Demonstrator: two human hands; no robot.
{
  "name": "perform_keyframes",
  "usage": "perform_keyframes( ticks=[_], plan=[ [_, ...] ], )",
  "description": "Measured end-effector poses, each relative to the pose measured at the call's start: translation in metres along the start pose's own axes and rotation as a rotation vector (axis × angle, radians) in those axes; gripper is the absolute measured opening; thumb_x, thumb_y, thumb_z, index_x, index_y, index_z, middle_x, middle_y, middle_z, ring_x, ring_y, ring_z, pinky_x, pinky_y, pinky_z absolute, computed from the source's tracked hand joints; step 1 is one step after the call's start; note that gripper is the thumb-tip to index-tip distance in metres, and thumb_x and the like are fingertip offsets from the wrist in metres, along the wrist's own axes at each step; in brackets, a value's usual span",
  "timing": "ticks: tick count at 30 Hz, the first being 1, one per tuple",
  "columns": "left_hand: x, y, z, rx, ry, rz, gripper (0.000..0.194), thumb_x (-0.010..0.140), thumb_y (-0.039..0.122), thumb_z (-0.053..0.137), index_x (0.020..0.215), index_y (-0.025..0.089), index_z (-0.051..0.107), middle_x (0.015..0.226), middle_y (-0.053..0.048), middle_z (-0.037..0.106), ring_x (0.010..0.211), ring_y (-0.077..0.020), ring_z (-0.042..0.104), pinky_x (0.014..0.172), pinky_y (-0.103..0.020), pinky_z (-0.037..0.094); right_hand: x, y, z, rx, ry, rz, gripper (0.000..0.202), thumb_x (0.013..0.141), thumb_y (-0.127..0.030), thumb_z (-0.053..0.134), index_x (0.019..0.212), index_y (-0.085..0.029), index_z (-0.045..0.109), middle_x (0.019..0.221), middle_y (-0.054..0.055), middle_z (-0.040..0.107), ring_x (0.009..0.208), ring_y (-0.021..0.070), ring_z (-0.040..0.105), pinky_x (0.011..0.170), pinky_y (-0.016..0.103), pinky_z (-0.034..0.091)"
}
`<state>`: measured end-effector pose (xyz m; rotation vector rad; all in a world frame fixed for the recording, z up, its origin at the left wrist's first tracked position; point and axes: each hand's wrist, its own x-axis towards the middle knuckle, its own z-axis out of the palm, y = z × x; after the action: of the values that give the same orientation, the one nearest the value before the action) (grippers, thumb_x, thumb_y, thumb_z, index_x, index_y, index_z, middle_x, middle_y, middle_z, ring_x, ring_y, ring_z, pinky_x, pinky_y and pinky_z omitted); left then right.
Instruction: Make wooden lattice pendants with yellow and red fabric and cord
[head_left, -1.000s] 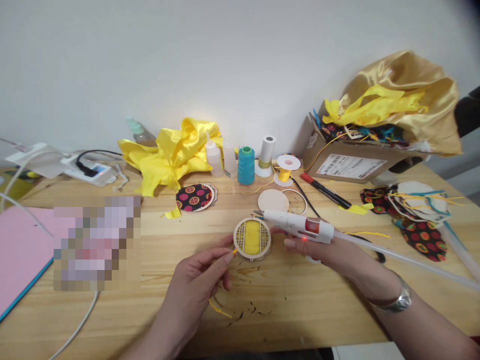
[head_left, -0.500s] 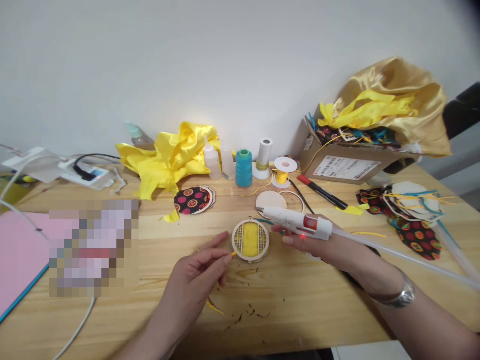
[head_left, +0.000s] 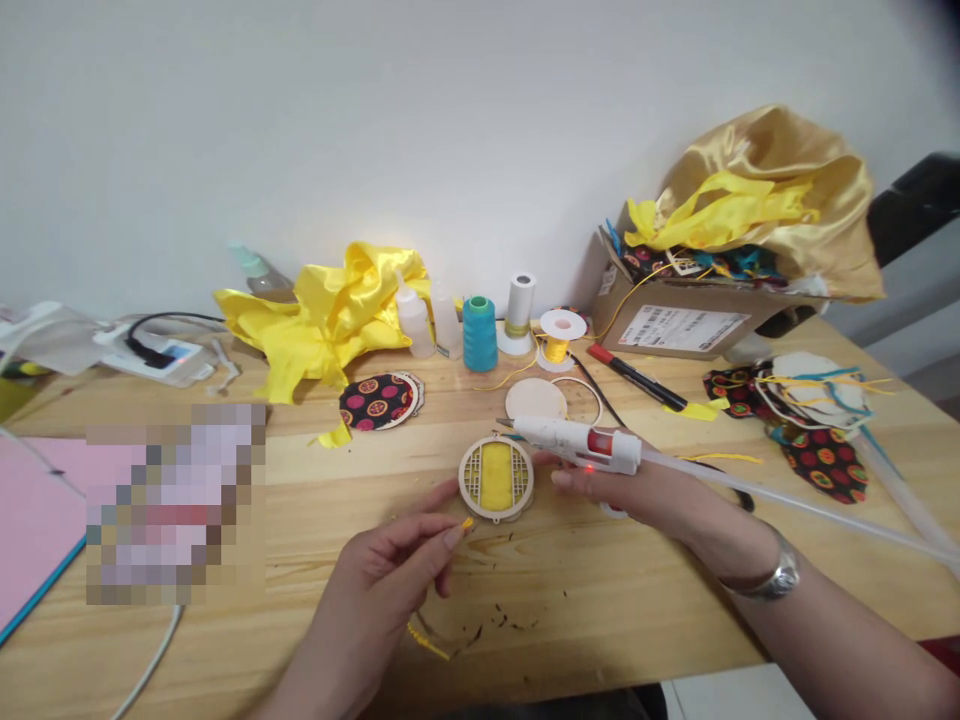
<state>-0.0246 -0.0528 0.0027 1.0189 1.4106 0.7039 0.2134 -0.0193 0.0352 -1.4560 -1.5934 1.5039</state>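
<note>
A round wooden lattice frame [head_left: 496,478] with a yellow cloth middle lies on the table between my hands. My left hand [head_left: 409,560], at its lower left, pinches a yellow cord [head_left: 467,523] between thumb and index finger; the cord's other end [head_left: 429,642] hangs below the palm. My right hand [head_left: 600,490] grips a white hot glue gun [head_left: 577,440], its nozzle pointing left just above the frame's upper edge. A red light glows on the gun, and a long clear glue stick [head_left: 735,487] trails from its back. The gun hides part of the right fingers.
Behind stand a teal thread cone [head_left: 480,335], a yellow cord spool [head_left: 556,345] and a squeeze bottle [head_left: 414,318]. Yellow satin [head_left: 330,310] lies left of them. A cardboard box [head_left: 675,315] of fabric stands back right, near a marker [head_left: 637,378]. A patterned fabric disc [head_left: 375,402] lies left.
The view has shifted slightly. My left hand has drawn the cord's tip a little down, away from the frame's edge. The glue gun's nozzle has come nearer above the frame.
</note>
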Motion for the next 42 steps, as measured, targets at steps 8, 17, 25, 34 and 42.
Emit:
perform_keyframes(
  ticks=[8,17,25,34,42],
  plan=[
    [-0.001,-0.003,-0.001,-0.071,0.007,-0.03,0.02,0.07,0.038,0.072,0.082,0.023,0.077,0.073,-0.004,0.072,0.052,-0.0116,0.051,0.046,-0.021,0.035,0.002,0.002,-0.001,-0.028,-0.002,0.009,0.028,0.08,-0.03,0.061,0.106,-0.025,0.068,0.104,0.0,0.07,0.091,0.0197,0.063,0.076,0.031,0.052],
    [0.001,-0.001,-0.001,-0.167,-0.021,-0.061,0.016,0.07,0.035,0.072,0.078,0.021,0.076,0.099,-0.003,0.069,0.051,-0.0043,0.04,0.045,-0.018,0.03,-0.002,-0.003,0.002,-0.087,0.043,0.058,0.031,0.081,-0.034,0.059,0.109,-0.024,0.068,0.099,0.002,0.071,0.085,0.0205,0.063,0.068,0.031,0.051],
    [0.0,0.003,-0.001,-0.218,-0.026,-0.108,0.019,0.07,0.036,0.073,0.079,0.019,0.075,0.054,0.003,0.056,0.049,-0.0065,0.039,0.045,-0.017,0.026,-0.001,-0.001,-0.001,-0.034,0.033,-0.005,0.027,0.081,-0.027,0.059,0.107,-0.025,0.068,0.107,-0.002,0.069,0.093,0.0186,0.062,0.077,0.03,0.051],
    [0.003,-0.002,-0.005,-0.17,-0.03,-0.041,0.015,0.074,0.033,0.069,0.083,0.023,0.076,0.123,-0.005,0.062,0.068,-0.0106,0.057,0.052,-0.019,0.038,-0.004,-0.009,0.001,-0.062,0.063,0.012,0.03,0.081,-0.03,0.059,0.11,-0.024,0.067,0.101,0.0,0.071,0.092,0.0211,0.064,0.083,0.036,0.051],
    [0.004,0.003,-0.003,0.194,0.035,0.238,0.018,0.071,0.036,0.064,0.078,0.025,0.076,0.126,-0.005,0.061,0.119,-0.0259,0.053,0.094,-0.032,0.044,-0.004,0.01,-0.006,-0.08,0.0,-0.091,0.027,0.076,-0.037,0.065,0.099,-0.022,0.069,0.088,0.003,0.071,0.081,0.0216,0.065,0.07,0.033,0.054]
  ],
)
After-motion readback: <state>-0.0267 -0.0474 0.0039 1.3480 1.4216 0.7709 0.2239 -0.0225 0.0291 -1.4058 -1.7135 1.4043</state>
